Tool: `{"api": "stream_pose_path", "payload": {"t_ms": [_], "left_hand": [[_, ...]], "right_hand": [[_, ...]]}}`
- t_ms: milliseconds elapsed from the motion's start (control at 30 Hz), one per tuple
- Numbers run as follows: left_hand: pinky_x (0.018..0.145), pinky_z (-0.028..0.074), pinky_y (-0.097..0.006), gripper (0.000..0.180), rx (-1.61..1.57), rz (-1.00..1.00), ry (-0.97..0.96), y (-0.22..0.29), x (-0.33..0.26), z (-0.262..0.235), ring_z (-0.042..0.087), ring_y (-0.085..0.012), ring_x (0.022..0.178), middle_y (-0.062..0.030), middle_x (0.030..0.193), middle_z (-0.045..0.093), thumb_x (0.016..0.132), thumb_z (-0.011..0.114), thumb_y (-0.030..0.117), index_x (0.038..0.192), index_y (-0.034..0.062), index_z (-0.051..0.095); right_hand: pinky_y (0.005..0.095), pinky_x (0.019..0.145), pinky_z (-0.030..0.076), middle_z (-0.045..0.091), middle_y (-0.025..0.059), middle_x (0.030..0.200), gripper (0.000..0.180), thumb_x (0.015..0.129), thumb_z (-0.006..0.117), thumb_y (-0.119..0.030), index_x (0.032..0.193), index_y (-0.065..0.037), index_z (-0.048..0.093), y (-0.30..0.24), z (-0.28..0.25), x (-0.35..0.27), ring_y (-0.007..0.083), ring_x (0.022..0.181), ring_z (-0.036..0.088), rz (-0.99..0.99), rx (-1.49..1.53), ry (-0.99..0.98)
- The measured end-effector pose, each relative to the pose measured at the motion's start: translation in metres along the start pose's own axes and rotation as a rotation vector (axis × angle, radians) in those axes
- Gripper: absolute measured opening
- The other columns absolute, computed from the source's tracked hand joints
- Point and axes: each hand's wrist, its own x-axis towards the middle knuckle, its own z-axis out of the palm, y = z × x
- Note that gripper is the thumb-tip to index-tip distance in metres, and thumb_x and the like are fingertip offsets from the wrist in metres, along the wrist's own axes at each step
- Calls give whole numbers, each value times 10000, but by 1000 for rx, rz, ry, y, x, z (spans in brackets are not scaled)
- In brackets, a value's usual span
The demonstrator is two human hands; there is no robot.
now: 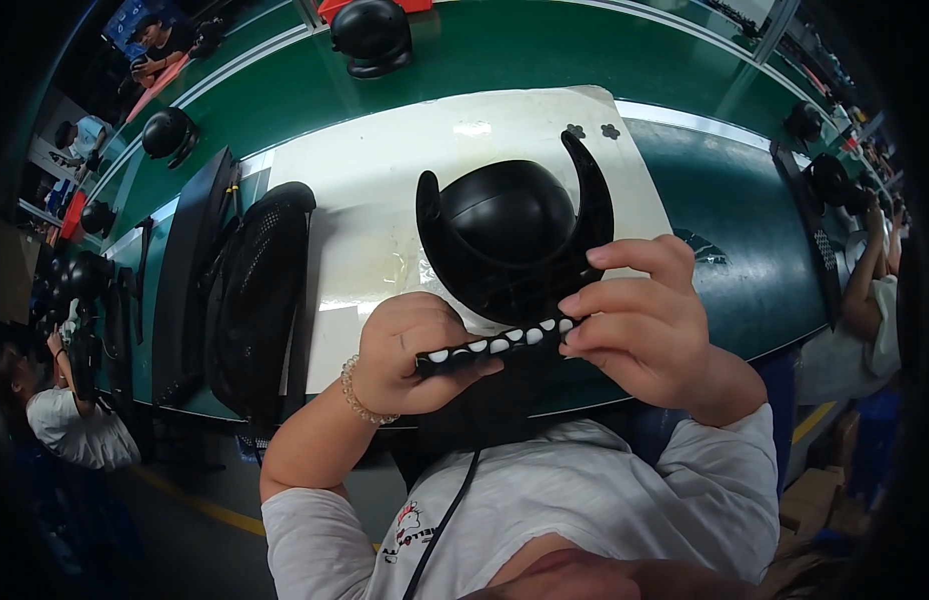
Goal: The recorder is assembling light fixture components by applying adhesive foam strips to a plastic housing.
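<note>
Between my hands is a narrow black strip [513, 341] with a row of white rounded patches along it. Its left end is gripped in my left hand [410, 350], whose fingers are curled round it; a beaded bracelet is on that wrist. The fingertips of my right hand [645, 325] pinch the other end. Just beyond the strip, a glossy black dome-shaped shell [510, 210] rests on a white sheet [355, 160]. Around its near side curves a black U-shaped piece [593, 195] with two upright tips. How the strip joins that piece, if at all, I cannot tell.
A black mesh-covered piece [260, 290] and a long black panel [190, 280] lie on the left of the green table [725, 230]. Black domes [373, 35] stand on the far green surface. Other people work at the left [80, 425] and right [865, 300].
</note>
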Motion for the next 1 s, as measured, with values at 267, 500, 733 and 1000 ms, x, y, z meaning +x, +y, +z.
{"api": "stream_pose_path", "payload": {"t_ms": [267,500,733,1000], "left_hand": [[415,320,-291,249,-19,-19,-16,-1,-1,-2,466,-211,444,-51,513,460,579,764,53,614,66,518],[416,324,-285,245,-19,-85,28,1,-5,1,465,-205,435,-43,511,469,588,763,50,624,86,523],[417,335,-288,235,-30,-97,20,-2,-7,2,474,-201,435,-40,505,478,614,758,83,589,96,525],[440,363,-314,244,-57,-131,9,-2,-12,4,502,-239,483,-60,552,488,576,726,72,655,83,495]], "right_hand": [[318,720,350,625,22,898,306,639,741,-131,890,-113,568,0,15,0,214,909,577,-113,116,190],[274,696,346,636,-1,855,215,688,666,-115,868,-145,553,-1,28,-5,160,825,599,-308,-182,310],[291,748,351,635,-14,863,165,722,641,-138,864,-153,558,-5,25,-4,160,851,602,-396,3,250],[313,592,387,555,155,978,753,611,665,148,1206,-155,316,-24,37,35,238,722,607,-216,372,156]]}}
